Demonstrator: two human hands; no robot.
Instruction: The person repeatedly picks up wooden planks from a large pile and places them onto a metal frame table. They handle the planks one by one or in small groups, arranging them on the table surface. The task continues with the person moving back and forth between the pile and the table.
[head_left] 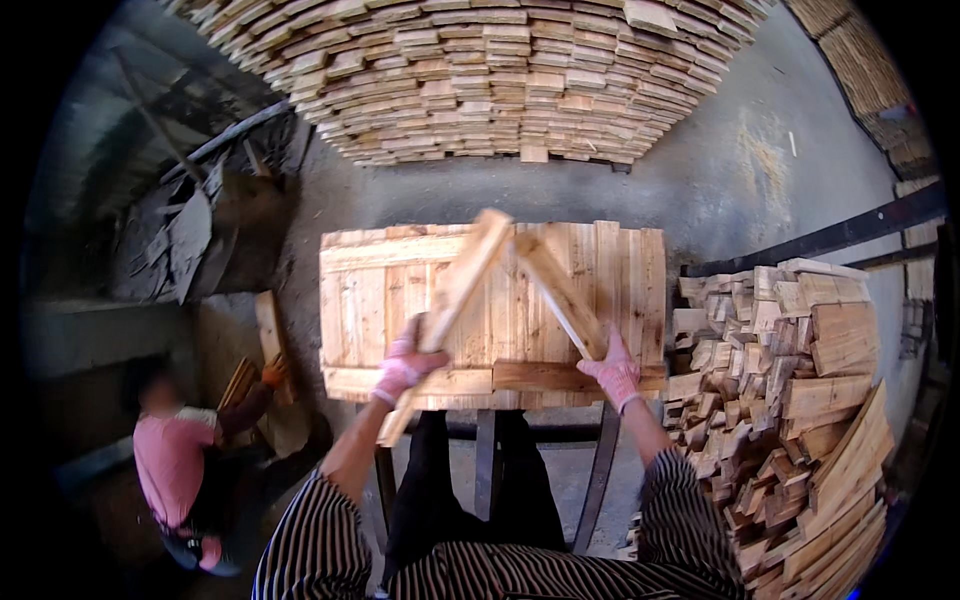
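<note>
My left hand (410,362), in a pink work glove, is closed around a long wooden board (465,280). That board slants up and to the right, and its lower end sticks out past the near edge of the stack. In the same kind of glove, my right hand (612,372) grips the lower end of a narrower wooden slat (560,290), tilted up to the left. The raised ends of the two come close together. Beneath them lies a rectangular stack of wooden boards (400,290), resting on a metal-legged stand (487,450) in front of me.
A tall pile of boards (480,90) stands across the floor. Many loose wood pieces (770,400) are heaped at my right, by a dark metal beam (830,235). To my left a co-worker in a pink shirt (175,460) handles boards; a rusty container (245,225) stands beyond.
</note>
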